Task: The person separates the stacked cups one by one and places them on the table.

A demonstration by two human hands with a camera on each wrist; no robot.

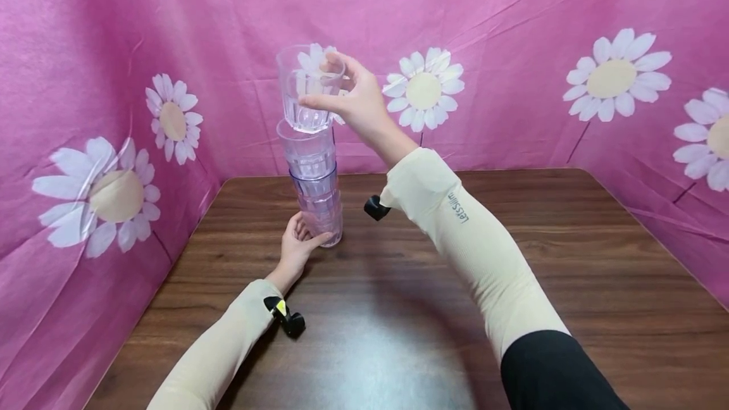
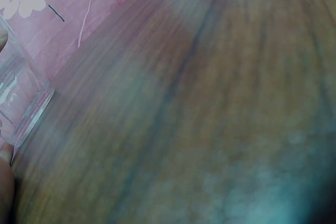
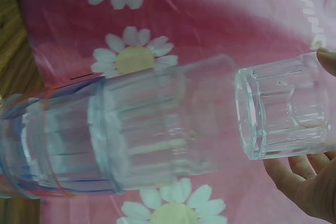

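Observation:
A stack of nested plastic tumblers (image 1: 312, 160) stands upright on the wooden table. Its top tumbler is clear, with blue-tinted and pinkish ones below. My left hand (image 1: 295, 250) grips the lowest part of the stack, thumb in front and fingers behind. Only the bottom tumbler (image 2: 26, 85) and some fingertips show in the left wrist view. Above the stack, my right hand (image 1: 360, 97) holds a clear tumbler (image 1: 307, 116) between thumb and fingers, base down. In the right wrist view, a small gap separates this tumbler's base from the stack's top rim (image 3: 223, 114).
A brown wooden table (image 1: 541, 271) stretches around the stack and to the right. Pink cloth (image 1: 364, 5) printed with white daisies hangs at the back and on both sides. Black wrist cameras sit on the sleeves.

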